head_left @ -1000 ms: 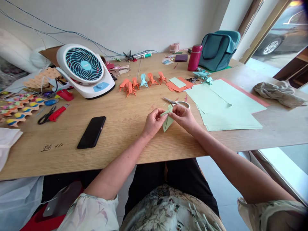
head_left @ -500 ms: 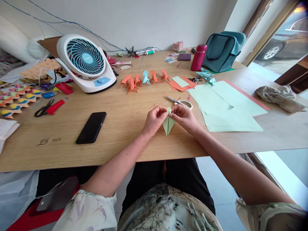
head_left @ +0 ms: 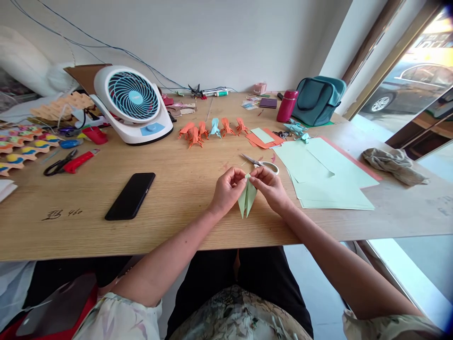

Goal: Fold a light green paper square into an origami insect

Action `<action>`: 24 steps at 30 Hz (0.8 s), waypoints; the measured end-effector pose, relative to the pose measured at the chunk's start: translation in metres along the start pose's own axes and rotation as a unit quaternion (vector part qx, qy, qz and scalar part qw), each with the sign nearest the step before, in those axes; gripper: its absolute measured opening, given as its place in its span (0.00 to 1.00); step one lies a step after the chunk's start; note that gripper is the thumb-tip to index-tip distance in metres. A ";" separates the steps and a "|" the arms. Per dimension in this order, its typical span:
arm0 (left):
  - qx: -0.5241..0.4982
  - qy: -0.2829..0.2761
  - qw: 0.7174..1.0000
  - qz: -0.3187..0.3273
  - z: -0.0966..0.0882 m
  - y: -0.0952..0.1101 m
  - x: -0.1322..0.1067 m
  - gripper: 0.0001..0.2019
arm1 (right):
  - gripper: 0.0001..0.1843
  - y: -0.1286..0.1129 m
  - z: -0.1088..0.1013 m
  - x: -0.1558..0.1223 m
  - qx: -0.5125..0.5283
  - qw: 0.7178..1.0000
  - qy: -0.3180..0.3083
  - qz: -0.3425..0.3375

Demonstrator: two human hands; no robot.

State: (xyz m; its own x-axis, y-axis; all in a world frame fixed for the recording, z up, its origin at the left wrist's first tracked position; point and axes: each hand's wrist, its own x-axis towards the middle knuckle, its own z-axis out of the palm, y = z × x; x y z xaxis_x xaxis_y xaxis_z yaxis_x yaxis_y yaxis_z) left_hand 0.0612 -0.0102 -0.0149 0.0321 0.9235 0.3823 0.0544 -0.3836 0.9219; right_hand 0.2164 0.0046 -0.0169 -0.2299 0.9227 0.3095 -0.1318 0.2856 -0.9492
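A light green folded paper [head_left: 247, 198] is held between my hands above the wooden table, its two long points hanging toward me with a gap between them. My left hand [head_left: 228, 190] pinches its upper left edge between thumb and fingers. On the opposite side, my right hand [head_left: 271, 188] pinches the upper right edge. Fingertips hide part of the top. Just beyond my right hand lie white-handled scissors [head_left: 264, 164]. Farther back stands a row of orange folded paper figures [head_left: 226, 126] with one blue figure [head_left: 214, 127] among them.
Green paper sheets [head_left: 336, 196] lie to the right, near a grey cloth [head_left: 394, 165]. A black phone [head_left: 130, 196] and red-handled cutter [head_left: 81, 160] are on the left. Behind stand a white fan [head_left: 134, 104], a pink bottle [head_left: 287, 106] and a teal bag [head_left: 318, 101].
The lower part of the green paper has parted into two separate points; before, it hung as one kite shape. Both hands keep their pinch. The camera view has tilted slightly.
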 end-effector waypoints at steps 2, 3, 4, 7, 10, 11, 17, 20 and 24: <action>0.006 0.006 1.000 0.004 0.001 0.002 -0.001 0.04 | 0.22 0.000 0.000 0.000 0.001 1.000 0.002 0.002; 0.011 0.009 1.000 0.005 0.002 0.002 -0.001 0.04 | 0.22 -0.001 0.001 0.000 0.002 1.000 0.003 0.003; 0.015 0.013 1.000 0.005 0.002 0.003 -0.002 0.04 | 0.22 -0.001 0.001 0.000 0.003 1.000 0.003 0.003; 0.027 0.021 0.999 0.007 0.002 0.004 -0.002 0.04 | 0.22 0.000 0.002 0.001 0.007 1.000 0.006 0.002; 0.045 0.026 0.999 0.010 0.003 0.004 -0.003 0.05 | 0.22 0.000 0.002 0.001 0.010 1.000 0.008 0.000; 0.051 0.027 0.998 0.012 0.003 0.004 -0.003 0.05 | 0.22 0.000 0.003 0.001 0.010 1.000 0.008 -0.001; 0.064 0.031 0.997 0.024 0.004 0.004 -0.003 0.04 | 0.22 0.000 0.003 0.001 0.007 1.000 0.004 -0.004; 0.064 0.031 0.997 0.030 0.005 0.003 -0.003 0.05 | 0.22 0.000 0.003 0.001 0.004 1.000 0.003 -0.008; 0.063 0.035 0.997 0.036 0.006 0.002 -0.003 0.06 | 0.22 -0.001 0.003 0.001 -0.006 1.000 0.002 -0.013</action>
State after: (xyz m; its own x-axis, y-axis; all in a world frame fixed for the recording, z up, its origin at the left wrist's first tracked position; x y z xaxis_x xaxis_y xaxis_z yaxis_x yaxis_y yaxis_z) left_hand 0.0670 -0.0137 -0.0139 -0.0290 0.8900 0.4549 0.1799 -0.4431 0.8783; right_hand 0.2136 0.0048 -0.0157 -0.2224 0.9161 0.3337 -0.1252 0.3126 -0.9416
